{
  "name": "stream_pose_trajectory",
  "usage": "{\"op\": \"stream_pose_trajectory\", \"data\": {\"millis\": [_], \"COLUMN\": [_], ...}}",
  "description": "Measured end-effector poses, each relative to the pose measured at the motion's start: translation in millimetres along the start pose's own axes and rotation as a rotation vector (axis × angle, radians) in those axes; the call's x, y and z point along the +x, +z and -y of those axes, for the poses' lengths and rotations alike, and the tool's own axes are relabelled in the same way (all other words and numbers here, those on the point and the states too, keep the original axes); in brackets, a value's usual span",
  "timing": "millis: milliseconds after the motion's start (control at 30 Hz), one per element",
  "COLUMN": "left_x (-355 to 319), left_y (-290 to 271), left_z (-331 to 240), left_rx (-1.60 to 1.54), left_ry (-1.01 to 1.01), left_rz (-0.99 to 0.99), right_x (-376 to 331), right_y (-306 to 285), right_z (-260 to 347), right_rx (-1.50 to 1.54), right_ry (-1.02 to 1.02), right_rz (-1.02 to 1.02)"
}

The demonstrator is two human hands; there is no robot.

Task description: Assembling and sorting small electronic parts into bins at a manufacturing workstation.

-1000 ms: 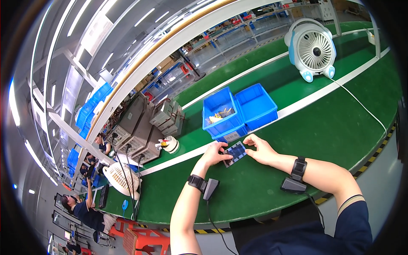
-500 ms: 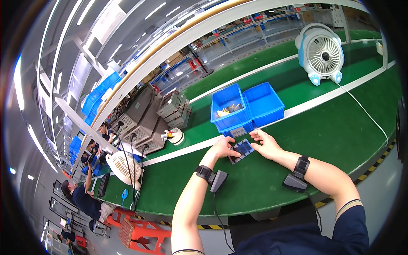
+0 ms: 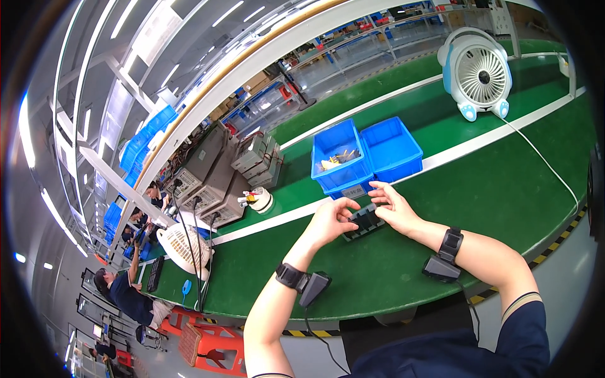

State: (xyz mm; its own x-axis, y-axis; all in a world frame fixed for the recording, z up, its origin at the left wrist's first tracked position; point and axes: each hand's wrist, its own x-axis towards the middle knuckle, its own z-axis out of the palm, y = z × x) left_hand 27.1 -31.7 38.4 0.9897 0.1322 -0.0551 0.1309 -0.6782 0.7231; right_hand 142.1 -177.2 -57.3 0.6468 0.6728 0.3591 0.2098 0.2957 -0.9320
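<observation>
A small dark rectangular panel (image 3: 365, 219) with several blocky dark patches and a paler border stands tilted just above the green bench; its exact kind does not show. At its left edge, the thumb and fingers of my left hand (image 3: 330, 222) pinch it. My right hand (image 3: 397, 211) has its curled fingers and thumb on the opposite, right edge. Parts of both edges are hidden behind the fingers.
Beyond my hands stand a blue bin (image 3: 340, 154) with small yellow and dark parts and an open blue bin (image 3: 392, 151). A white-and-blue fan (image 3: 482, 79) stands far right, its cord trailing. Grey instruments (image 3: 211, 176) and a beige fan (image 3: 184, 249) are left.
The panel has tipped up from lying nearly flat, and its face looks darker. My right fingers have closed in on its edge, and my left wrist has shifted left.
</observation>
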Motion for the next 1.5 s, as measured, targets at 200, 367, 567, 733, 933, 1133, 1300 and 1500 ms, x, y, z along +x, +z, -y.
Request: {"op": "stream_pose_trajectory", "data": {"millis": [200,367,567,733,933,1133,1300,1500], "left_x": [-18.0,-17.6,-27.6,-56.0,-27.3,-18.8,-16.9,-13.4], "left_y": [14.5,17.6,-61.2,-73.7,-39.3,-32.9,-24.2,-14.7], "left_z": [9.9,24.8,41.9,114.6,115.8,113.2,109.1,121.4], "left_rx": [0.393,0.34,0.297,0.497,0.604,0.732,0.696,0.738], "left_ry": [0.16,0.093,0.012,-0.366,-0.261,-0.499,-0.564,-0.528], "left_rz": [-0.069,-0.071,-0.397,-0.23,-0.256,-0.185,-0.209,-0.323], "right_x": [-4.6,-7.5,-1.6,1.8,-4.9,-6.3,-6.3,-6.3], "right_y": [7.7,14.8,6.1,14.4,-2.5,9.4,5.3,0.9], "right_z": [6.2,7.6,11.4,-8.3,0.5,12.5,10.8,13.2], "right_rx": [0.257,0.155,-0.033,0.058,0.085,-0.013,-0.037,-0.012], "right_ry": [0.055,0.014,0.177,0.055,0.075,0.085,0.096,0.041], "right_rz": [0.326,0.396,0.269,0.245,0.347,0.385,0.389,0.397]}}
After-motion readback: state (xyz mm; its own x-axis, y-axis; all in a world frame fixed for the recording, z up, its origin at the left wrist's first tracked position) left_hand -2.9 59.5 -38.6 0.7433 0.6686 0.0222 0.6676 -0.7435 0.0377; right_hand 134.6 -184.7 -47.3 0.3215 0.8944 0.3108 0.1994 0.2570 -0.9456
